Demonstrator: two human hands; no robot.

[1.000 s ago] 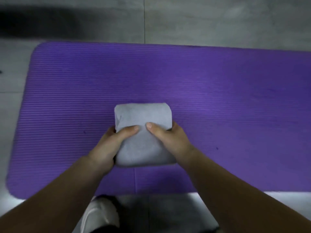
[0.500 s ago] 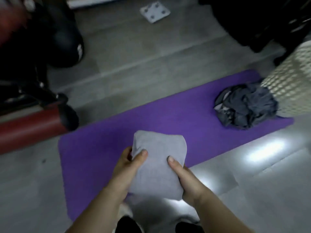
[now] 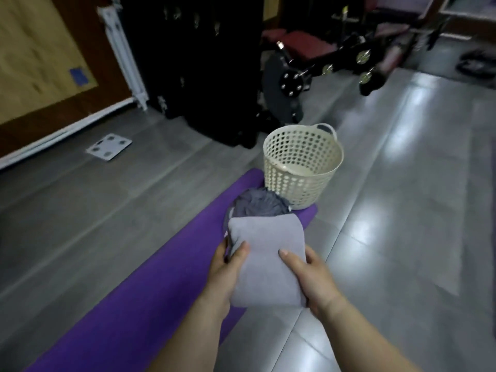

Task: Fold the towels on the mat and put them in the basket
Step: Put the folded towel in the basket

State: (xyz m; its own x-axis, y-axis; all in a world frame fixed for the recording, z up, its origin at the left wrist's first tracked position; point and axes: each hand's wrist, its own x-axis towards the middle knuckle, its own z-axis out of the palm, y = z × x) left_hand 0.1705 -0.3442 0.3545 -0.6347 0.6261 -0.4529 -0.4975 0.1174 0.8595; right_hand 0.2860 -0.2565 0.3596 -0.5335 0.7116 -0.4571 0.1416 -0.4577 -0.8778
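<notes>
A folded light grey towel (image 3: 265, 253) is held up above the purple mat (image 3: 150, 299). My left hand (image 3: 225, 275) grips its left side and my right hand (image 3: 311, 280) grips its right side, thumbs on top. Just beyond it a crumpled dark grey towel (image 3: 257, 205) lies on the mat's far end. A cream perforated basket (image 3: 303, 165) stands upright past that pile, at the mat's end; its inside looks empty from here.
Black gym machines (image 3: 209, 65) and a bench with red pads (image 3: 308, 47) stand behind the basket. A white bathroom scale (image 3: 108, 146) lies on the grey tiled floor at the left. A white radiator (image 3: 126, 57) leans on the wall.
The folded towel was lifted off the mat in both hands. The view swung up and to the right, bringing the dark towel pile and the basket into sight ahead.
</notes>
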